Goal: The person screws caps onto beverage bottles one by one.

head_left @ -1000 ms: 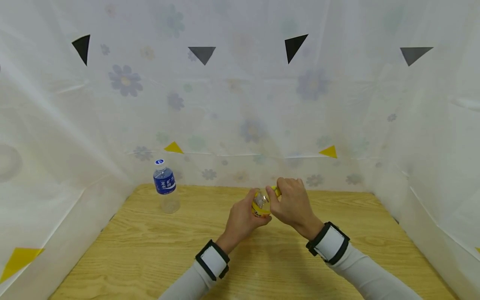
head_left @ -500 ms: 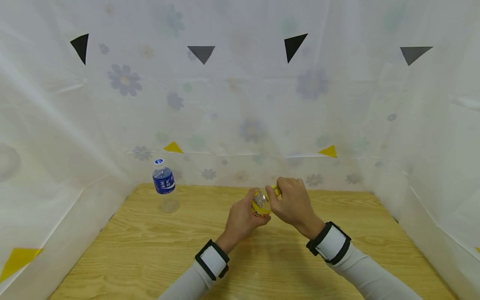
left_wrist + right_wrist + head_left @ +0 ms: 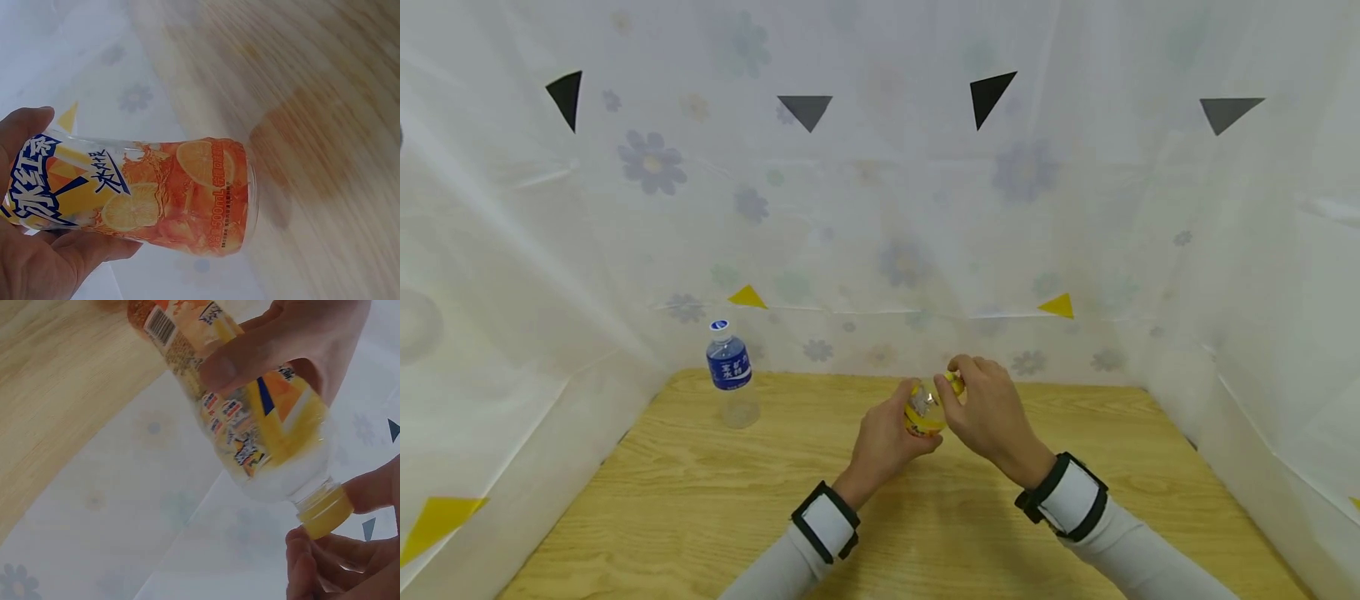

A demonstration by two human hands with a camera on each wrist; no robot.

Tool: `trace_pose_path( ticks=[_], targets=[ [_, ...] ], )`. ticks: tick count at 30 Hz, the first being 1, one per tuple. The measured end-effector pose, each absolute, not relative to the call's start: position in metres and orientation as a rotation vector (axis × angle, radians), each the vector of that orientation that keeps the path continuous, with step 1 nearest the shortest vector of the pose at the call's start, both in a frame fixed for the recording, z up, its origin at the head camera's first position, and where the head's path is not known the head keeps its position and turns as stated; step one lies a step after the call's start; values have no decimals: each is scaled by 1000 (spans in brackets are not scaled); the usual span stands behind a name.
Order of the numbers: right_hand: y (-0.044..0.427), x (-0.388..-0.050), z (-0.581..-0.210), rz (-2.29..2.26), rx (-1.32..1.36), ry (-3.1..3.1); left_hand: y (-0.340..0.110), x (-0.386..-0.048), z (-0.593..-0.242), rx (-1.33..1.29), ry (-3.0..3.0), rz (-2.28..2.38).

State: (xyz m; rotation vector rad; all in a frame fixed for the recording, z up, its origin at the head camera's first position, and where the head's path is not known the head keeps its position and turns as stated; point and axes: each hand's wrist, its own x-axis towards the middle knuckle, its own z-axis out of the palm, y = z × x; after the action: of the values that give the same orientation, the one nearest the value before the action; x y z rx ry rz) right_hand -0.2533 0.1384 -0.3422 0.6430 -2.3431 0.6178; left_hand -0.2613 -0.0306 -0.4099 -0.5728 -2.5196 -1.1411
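Note:
My left hand (image 3: 883,433) grips the body of a clear plastic iced tea bottle (image 3: 181,194) with an orange and yellow label showing lemon slices. The bottle is tilted, its base raised a little off the table in the left wrist view. Its yellow cap (image 3: 326,512) sits on the neck. With thumb and fingers, my right hand (image 3: 988,408) pinches this cap from both sides in the right wrist view. Farther left in the head view stands a water bottle (image 3: 730,371) with a blue label and white cap, touched by neither hand.
A wood-grain table (image 3: 700,517) lies under both hands. White flower-printed sheeting (image 3: 880,208) walls in its back and sides, with black, grey and yellow triangles on it.
My right hand's fingers have loosened and shifted slightly about the yellow cap, and the right wrist has turned a little. The left hand and its iced tea bottle hold nearly the same place.

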Motion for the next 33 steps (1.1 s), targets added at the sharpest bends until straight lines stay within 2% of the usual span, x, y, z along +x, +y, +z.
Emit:
trace_pose_path(
  ticks=[5,14,33],
  targets=[
    [136,-245,-334,706,601,-2463,-31,-261,-410,-562,-2533,-1123],
    [137,-233,-327,760,679,-2556,-32,-261,-409,-568,-2528,-1134],
    [137,-236,-335,768,721,-2462,-32,-262,-412,-577,-2529,-1140]
  ],
)
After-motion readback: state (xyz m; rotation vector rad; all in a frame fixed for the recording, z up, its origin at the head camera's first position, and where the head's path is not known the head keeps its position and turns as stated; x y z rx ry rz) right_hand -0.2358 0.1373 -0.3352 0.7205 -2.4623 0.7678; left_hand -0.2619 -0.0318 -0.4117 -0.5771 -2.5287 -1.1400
